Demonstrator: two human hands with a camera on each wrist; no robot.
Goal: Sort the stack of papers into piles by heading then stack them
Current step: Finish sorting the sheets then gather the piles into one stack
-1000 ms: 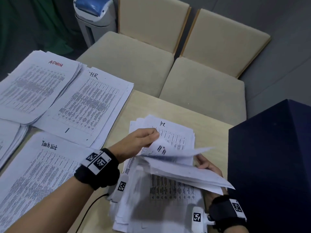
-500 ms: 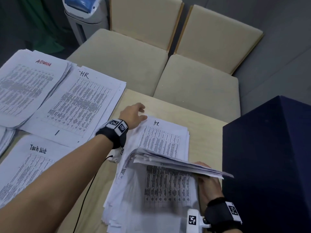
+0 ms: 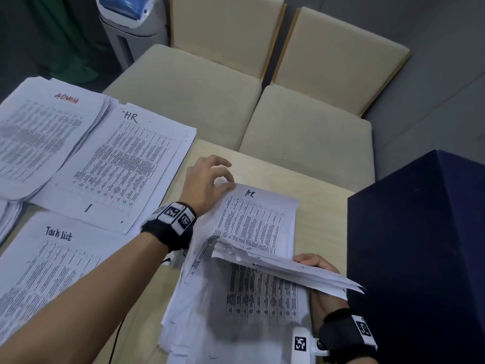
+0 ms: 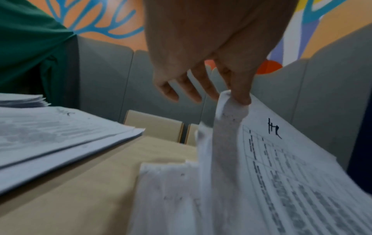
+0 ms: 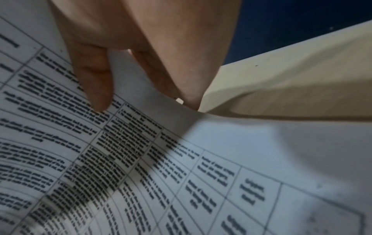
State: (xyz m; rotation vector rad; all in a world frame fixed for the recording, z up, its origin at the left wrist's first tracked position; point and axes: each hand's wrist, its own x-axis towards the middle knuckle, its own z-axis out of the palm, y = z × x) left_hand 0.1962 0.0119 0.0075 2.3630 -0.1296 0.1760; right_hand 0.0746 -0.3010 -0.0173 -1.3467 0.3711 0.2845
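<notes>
Head view: left hand [image 3: 207, 179] pinching HR sheet [image 3: 258, 222], right hand [image 3: 319, 266] gripping lifted sheets [image 3: 283, 269] beside dark box [image 3: 420, 245].

The head view looks steeply down from above the wooden table [image 3: 309, 219], facing the two beige chairs [image 3: 309, 143] beyond its far edge. The left wrist view sits low, just over the table [image 4: 80, 182], close behind the left hand [image 4: 201, 52], facing those chairs [image 4: 155, 125]; both share the HR-headed sheet [image 3: 259, 219] [image 4: 281, 167]. The right wrist view is pressed against printed sheets [image 5: 161, 174] at the table's right edge.
</notes>
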